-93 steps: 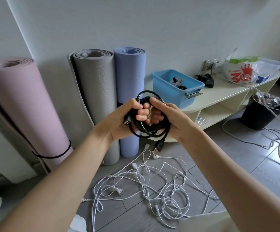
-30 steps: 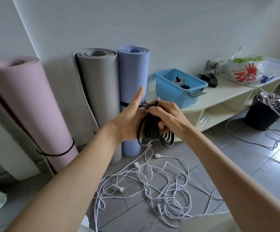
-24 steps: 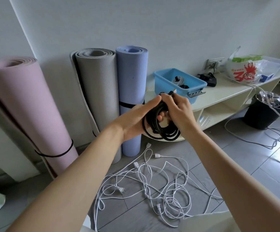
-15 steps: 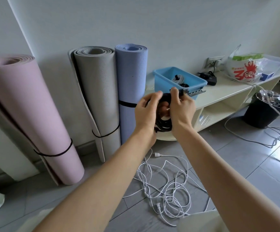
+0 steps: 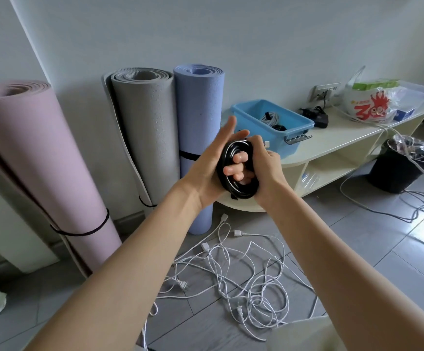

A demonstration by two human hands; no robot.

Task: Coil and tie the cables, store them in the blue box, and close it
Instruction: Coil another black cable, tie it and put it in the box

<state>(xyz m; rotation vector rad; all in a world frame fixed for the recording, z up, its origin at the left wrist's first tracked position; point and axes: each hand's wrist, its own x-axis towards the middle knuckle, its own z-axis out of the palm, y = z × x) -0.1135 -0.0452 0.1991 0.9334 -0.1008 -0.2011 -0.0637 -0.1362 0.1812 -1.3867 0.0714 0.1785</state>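
1. The coiled black cable is sitting up in the air between both hands, in front of the low shelf unit.
2. The left hand is gripping the coil, fingers poking through its middle, index finger sticking up.
3. The right hand is wrapping round the coil's right side, fingers curled on it.
4. The blue box is sitting open on the shelf unit, holding a grey coiled cable and something dark beside it.
5. Loose white cables are lying tangled on the floor below.
6. A black bucket is standing on the floor at right, contents too unclear to tell.
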